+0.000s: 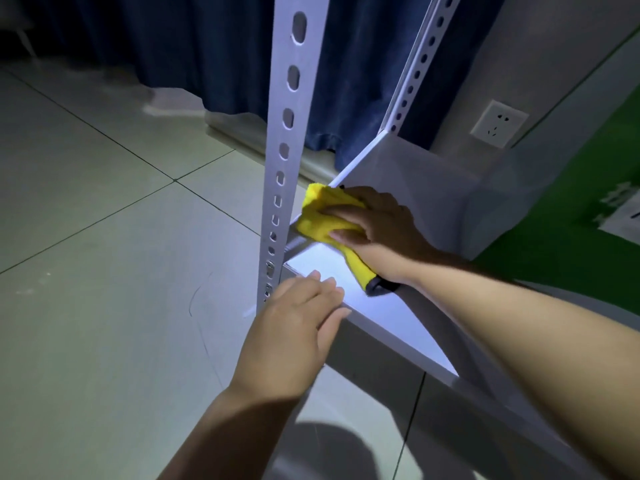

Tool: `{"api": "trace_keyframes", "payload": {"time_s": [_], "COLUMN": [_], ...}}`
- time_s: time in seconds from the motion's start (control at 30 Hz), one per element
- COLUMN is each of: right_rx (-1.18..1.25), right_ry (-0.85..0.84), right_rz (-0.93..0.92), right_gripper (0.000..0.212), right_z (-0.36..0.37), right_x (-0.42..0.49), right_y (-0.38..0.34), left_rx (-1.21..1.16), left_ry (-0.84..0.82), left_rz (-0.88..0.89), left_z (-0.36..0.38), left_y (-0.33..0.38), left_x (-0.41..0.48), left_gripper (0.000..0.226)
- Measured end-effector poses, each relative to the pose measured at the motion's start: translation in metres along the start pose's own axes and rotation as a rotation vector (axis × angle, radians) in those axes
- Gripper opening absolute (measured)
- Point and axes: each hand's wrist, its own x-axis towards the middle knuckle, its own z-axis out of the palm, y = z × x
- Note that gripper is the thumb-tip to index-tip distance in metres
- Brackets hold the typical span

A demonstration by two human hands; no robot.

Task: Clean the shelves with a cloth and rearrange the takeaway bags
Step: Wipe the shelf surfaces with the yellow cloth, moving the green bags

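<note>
Left hand [294,317], nearest item: fingers straight and together, laid flat on the front left corner of the shelf [388,317], grasping nothing; judged to be steadying the frame. Right hand [375,226], farther in: fingers extended and pressing flat on the cloth [323,216], pinning it rather than clenching it. Cloth: yellow, bunched, lying on the shelf's left edge just beside the front upright [285,140]; a yellow strip with a dark tip [372,284] trails out under the right wrist, and whether it is a fold of the cloth or something else cannot be told. Shelf: white board, low to the floor [104,220], brightly lit at the front, shadowed toward the back. Front upright: pale perforated metal post, standing at the corner the left hand covers. Rear upright [417,72]: same make, standing before the blue curtain [207,50]. Wall socket [498,124]: white, on the grey wall behind the shelf, well apart from both hands. Green panel [588,209]: to the right of the shelf. Takeaway bags: none in view. Step in hand, by judgement: the wiping stage, with this board's left margin and corner being worked; rearranging the bags is not yet begun. Next move calls for: even downward pressure while drawing the cloth along the edge and across the shadowed rear area, the cloth kept flat under the fingers so it does not roll off the side or snag on the post, and the left hand lifted from its corner so that patch can be wiped too.
</note>
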Motion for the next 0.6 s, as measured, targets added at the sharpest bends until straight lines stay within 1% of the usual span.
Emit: {"api": "trace_keyframes", "payload": {"time_s": [0.1,0.13,0.17,0.2,0.3,0.33,0.37,0.43,0.5,0.6], "right_rx": [-0.044,-0.041,-0.050,-0.057,-0.007,0.026,0.051,0.033,-0.060,-0.139], "right_ry": [0.051,0.061,0.060,0.045,0.002,0.001,0.004,0.017,0.044,0.080], "right_rz": [0.216,0.260,0.258,0.216,-0.039,-0.089,-0.090,0.026,0.164,0.256], "right_gripper": [0.037,0.036,0.035,0.034,0.038,0.041,0.041,0.039,0.038,0.037], "right_z": [0.003,0.004,0.006,0.007,0.009,0.009,0.007,0.003,0.004,0.011], "right_x": [0.028,0.034,0.035,0.031,-0.002,-0.011,-0.014,-0.007,0.003,0.005], "right_y": [0.005,0.001,-0.004,-0.009,-0.013,-0.009,-0.004,0.007,0.010,0.000], "left_rx": [-0.010,-0.014,-0.020,-0.025,-0.023,-0.027,-0.035,-0.044,-0.030,0.019], "left_ry": [0.024,0.034,0.045,0.053,0.058,0.053,0.051,0.049,0.039,0.030], "left_rz": [-0.005,-0.008,-0.008,-0.009,-0.014,-0.022,-0.034,-0.055,-0.076,-0.111], "left_z": [0.003,0.003,0.004,0.004,0.005,0.005,0.005,0.004,0.003,0.002], "left_y": [0.000,0.000,0.000,0.000,0.000,0.000,0.001,0.002,0.004,0.011], "left_x": [0.000,0.001,0.001,0.001,0.001,0.001,0.001,0.001,0.000,0.001], "left_gripper": [0.030,0.030,0.029,0.029,0.030,0.030,0.030,0.030,0.026,0.020]}}
